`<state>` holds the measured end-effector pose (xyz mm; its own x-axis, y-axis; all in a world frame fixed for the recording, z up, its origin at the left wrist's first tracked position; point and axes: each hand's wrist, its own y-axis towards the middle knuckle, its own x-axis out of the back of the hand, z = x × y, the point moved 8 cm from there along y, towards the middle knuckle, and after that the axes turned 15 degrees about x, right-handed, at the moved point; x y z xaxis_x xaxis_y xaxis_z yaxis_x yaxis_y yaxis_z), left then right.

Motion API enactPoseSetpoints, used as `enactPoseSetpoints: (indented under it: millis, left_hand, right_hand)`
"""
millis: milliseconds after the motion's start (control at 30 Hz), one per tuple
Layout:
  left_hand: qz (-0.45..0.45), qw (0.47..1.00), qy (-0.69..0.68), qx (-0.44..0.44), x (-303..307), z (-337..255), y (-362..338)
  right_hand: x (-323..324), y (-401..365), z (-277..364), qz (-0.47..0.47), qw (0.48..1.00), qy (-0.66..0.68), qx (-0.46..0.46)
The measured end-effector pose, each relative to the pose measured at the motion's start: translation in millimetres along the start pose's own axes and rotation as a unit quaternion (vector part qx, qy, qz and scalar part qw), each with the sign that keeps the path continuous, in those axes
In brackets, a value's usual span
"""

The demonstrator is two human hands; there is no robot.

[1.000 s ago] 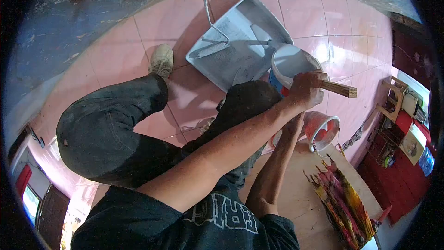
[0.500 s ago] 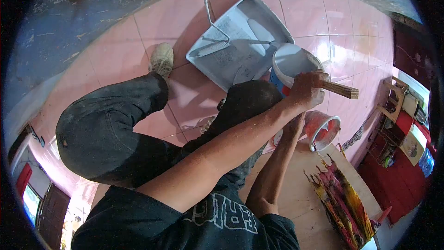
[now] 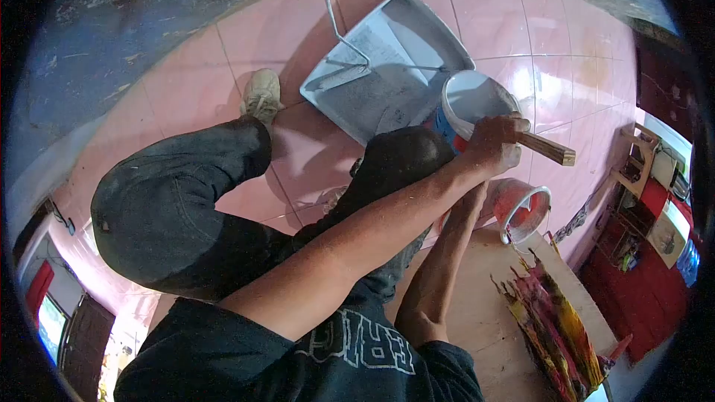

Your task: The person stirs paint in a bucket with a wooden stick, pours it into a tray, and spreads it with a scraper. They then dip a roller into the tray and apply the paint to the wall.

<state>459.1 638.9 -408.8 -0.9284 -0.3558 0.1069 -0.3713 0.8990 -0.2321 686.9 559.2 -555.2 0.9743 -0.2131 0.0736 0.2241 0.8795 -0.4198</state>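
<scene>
My left hand (image 3: 495, 145) is wrapped around a wooden stick (image 3: 547, 148), just in front of a paint bucket (image 3: 482, 97) with pale paint in it. One end of the stick juts out to the right; whether its other end reaches into the paint is hidden. Below my left wrist, my right hand (image 3: 474, 197) is mostly covered, so its fingers do not show. Close to it, a red-stained pail (image 3: 521, 212) lies tilted, its opening facing right. Left of the bucket is a grey paint tray (image 3: 372, 97) with a paint roller (image 3: 342, 74) resting in it.
A wooden board (image 3: 484, 313) carries a stained, multicoloured cloth-like bundle (image 3: 551, 320) at lower right. My bent legs (image 3: 179, 216) are close to the tray. A peeling wall (image 3: 112, 45) borders the pink tiled floor (image 3: 491, 0). Wooden furniture (image 3: 633, 164) stands at far right.
Very little differs. The stick's free end has shifted slightly left and down, while my left hand keeps its grip. My right wrist has moved slightly to the left.
</scene>
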Motion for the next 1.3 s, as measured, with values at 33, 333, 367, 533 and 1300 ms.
enactPoseSetpoints:
  millis: [33,333,367,533,1300]
  left_hand:
    - [0.001,1.0,0.0,0.001,-2.8,1.4,-0.1]
    - [0.011,1.0,-0.007,0.018,-6.4,2.0,-1.8]
    - [-0.009,1.0,-0.022,0.011,-5.8,2.0,-2.6]
    - [-0.013,0.999,-0.03,0.008,-3.1,-0.2,-5.6]
    - [-0.008,0.999,-0.044,0.02,4.3,-1.2,-9.7]
  right_hand:
    - [2.3,0.7,-0.7,0.005,1.0,-0.005,0.002]
    - [1.5,10.4,-0.8,0.035,0.998,-0.032,0.031]
    - [0.5,10.5,-0.5,0.037,0.998,-0.034,0.033]
    - [-2.4,13.2,3.7,0.043,0.997,-0.045,0.044]
    - [-7.4,14.9,8.5,0.056,0.994,-0.08,0.055]
